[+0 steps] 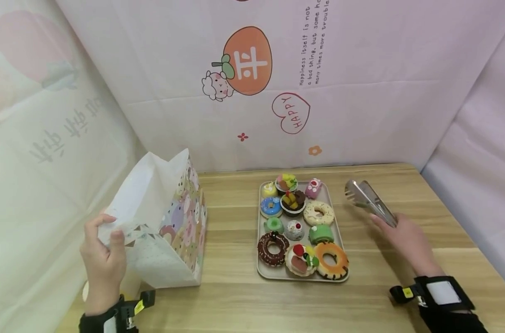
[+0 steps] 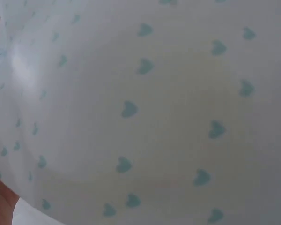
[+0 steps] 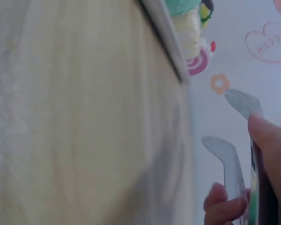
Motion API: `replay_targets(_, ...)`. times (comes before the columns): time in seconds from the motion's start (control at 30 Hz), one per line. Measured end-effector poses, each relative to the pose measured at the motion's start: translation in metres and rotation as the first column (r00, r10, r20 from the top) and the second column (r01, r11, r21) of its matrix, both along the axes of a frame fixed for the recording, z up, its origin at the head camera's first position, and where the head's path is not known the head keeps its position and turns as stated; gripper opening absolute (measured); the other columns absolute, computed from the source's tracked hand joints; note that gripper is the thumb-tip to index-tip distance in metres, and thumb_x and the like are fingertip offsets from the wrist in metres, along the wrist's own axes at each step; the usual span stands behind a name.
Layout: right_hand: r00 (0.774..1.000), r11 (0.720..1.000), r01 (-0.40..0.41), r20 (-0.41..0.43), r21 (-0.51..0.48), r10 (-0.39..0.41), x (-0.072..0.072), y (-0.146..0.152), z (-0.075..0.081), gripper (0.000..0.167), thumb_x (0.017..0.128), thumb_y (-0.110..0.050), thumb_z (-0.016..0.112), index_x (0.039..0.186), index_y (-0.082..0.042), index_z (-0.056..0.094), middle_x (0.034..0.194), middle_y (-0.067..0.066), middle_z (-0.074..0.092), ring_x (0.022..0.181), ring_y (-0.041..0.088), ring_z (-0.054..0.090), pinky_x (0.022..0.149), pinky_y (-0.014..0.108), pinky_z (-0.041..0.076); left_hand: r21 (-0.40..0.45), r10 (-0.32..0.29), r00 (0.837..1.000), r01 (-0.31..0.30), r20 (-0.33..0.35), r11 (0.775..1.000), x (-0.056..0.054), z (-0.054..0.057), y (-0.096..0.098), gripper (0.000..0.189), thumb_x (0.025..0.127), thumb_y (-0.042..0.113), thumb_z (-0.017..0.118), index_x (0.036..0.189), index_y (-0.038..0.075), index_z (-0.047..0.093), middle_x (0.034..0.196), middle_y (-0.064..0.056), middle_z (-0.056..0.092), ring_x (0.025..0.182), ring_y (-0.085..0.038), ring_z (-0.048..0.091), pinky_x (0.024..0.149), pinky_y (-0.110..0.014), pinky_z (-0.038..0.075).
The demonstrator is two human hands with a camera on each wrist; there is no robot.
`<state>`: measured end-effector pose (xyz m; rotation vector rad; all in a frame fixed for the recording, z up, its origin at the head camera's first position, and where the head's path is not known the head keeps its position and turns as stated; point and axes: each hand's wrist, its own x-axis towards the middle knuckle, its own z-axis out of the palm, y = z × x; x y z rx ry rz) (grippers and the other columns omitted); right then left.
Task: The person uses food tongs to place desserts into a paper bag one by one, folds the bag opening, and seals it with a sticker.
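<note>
At the left, my left hand pinches the rim of a paper bag printed with cartoon animals, its mouth gaping upward. The left wrist view is filled by the bag's white side with teal hearts. My right hand holds metal tongs right of the tray; in the right wrist view the thumb and fingers lie round the two arms, whose tips stand apart with nothing between them. The beige tray bears several toy pastries, among them a chocolate donut, a blue donut and an orange-brown donut.
A wooden table carries everything. White printed cloth hangs along the back and both sides, close to the bag on the left. A pale yellow round-edged object is partly hidden behind the left wrist.
</note>
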<state>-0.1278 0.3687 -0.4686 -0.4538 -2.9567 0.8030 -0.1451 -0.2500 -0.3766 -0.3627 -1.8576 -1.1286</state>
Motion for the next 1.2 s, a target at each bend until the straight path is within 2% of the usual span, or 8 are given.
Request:
replay_targets(0.17, 0.998, 0.997, -0.064, 0.020, 0.052, 0.063, 0.002, -0.009, 0.018, 0.070, 0.093, -0.067, 0.042, 0.103, 0.001, 0.053, 0.070, 0.008, 0.055, 0.057, 0.020, 0.050, 0.046, 0.030, 0.039, -0.046, 0.026, 0.999, -0.028, -0.044, 0.999, -0.001, 0.006, 0.004, 0.061, 0.098, 0.042, 0.054, 0.107, -0.018, 0.051, 0.133, -0.004, 0.064, 0.091, 0.011, 0.054, 0.075, -0.001, 0.038)
replay_targets(0.33, 0.989, 0.978, -0.146, 0.016, 0.151, 0.145, 0.005, -0.016, 0.036, 0.080, 0.094, -0.066, 0.043, 0.124, 0.008, 0.049, 0.073, 0.015, 0.061, 0.056, 0.020, 0.053, 0.044, 0.032, 0.040, -0.134, 0.073, 0.992, -0.086, -0.101, 0.987, 0.000, 0.014, 0.011, 0.064, 0.098, 0.048, 0.051, 0.105, -0.015, 0.053, 0.120, -0.031, 0.064, 0.096, 0.016, 0.051, 0.080, -0.001, 0.038)
replay_targets(0.47, 0.979, 0.962, -0.196, -0.009, 0.191, 0.202, 0.007, -0.022, 0.049, 0.079, 0.095, -0.062, 0.045, 0.136, 0.006, 0.045, 0.092, 0.030, 0.067, 0.060, 0.024, 0.058, 0.046, 0.034, 0.042, -0.215, 0.073, 0.986, -0.104, -0.147, 0.971, 0.001, 0.022, 0.019, 0.068, 0.097, 0.054, 0.048, 0.101, -0.014, 0.054, 0.117, -0.032, 0.064, 0.113, 0.014, 0.052, 0.094, -0.002, 0.039)
replay_targets(0.6, 0.971, 0.951, -0.231, -0.010, 0.205, 0.238, 0.013, -0.031, 0.061, 0.075, 0.094, -0.062, 0.048, 0.137, 0.000, 0.047, 0.093, 0.027, 0.068, 0.062, 0.022, 0.058, 0.046, 0.032, 0.040, -0.281, 0.041, 0.982, -0.093, -0.187, 0.955, 0.003, 0.032, 0.028, 0.069, 0.098, 0.056, 0.045, 0.098, -0.012, 0.055, 0.116, -0.029, 0.066, 0.118, -0.008, 0.061, 0.103, -0.005, 0.037)
replay_targets(0.77, 0.960, 0.922, -0.258, -0.029, 0.289, 0.278, 0.025, -0.045, 0.071, 0.071, 0.091, -0.064, 0.052, 0.132, -0.006, 0.053, 0.078, 0.008, 0.066, 0.057, 0.016, 0.051, 0.042, 0.029, 0.034, -0.303, -0.021, 0.978, -0.045, -0.209, 0.952, 0.003, 0.039, 0.038, 0.070, 0.099, 0.056, 0.043, 0.097, -0.013, 0.056, 0.116, -0.029, 0.066, 0.121, -0.014, 0.062, 0.105, -0.009, 0.039)
replay_targets(0.87, 0.952, 0.906, -0.271, -0.047, 0.327, 0.302, 0.029, -0.050, 0.074, 0.067, 0.090, -0.064, 0.054, 0.131, -0.011, 0.056, 0.068, -0.001, 0.058, 0.055, 0.013, 0.047, 0.040, 0.028, 0.031, -0.298, -0.061, 0.975, -0.006, -0.213, 0.954, 0.003, 0.039, 0.041, 0.070, 0.100, 0.055, 0.041, 0.098, -0.013, 0.057, 0.119, -0.028, 0.065, 0.111, -0.020, 0.065, 0.088, -0.008, 0.041)
replay_targets(1.0, 0.941, 0.886, -0.294, -0.056, 0.359, 0.334, 0.031, -0.052, 0.074, 0.062, 0.088, -0.064, 0.057, 0.129, -0.017, 0.059, 0.061, -0.006, 0.045, 0.053, 0.011, 0.041, 0.041, 0.027, 0.028, -0.269, -0.129, 0.962, 0.062, -0.240, 0.961, 0.001, 0.039, 0.046, 0.065, 0.102, 0.050, 0.041, 0.093, -0.013, 0.057, 0.120, -0.030, 0.065, 0.112, -0.021, 0.065, 0.068, -0.014, 0.028)
replay_targets(1.2, 0.925, 0.860, -0.345, -0.020, 0.375, 0.379, 0.030, -0.048, 0.073, 0.062, 0.084, -0.066, 0.060, 0.127, -0.021, 0.061, 0.062, -0.009, 0.047, 0.051, 0.007, 0.039, 0.041, 0.025, 0.028, -0.220, -0.240, 0.927, 0.180, -0.287, 0.959, -0.002, 0.039, 0.058, 0.063, 0.103, 0.046, 0.041, 0.079, -0.011, 0.050, 0.113, -0.035, 0.064, 0.121, -0.020, 0.062, 0.080, -0.013, 0.040)
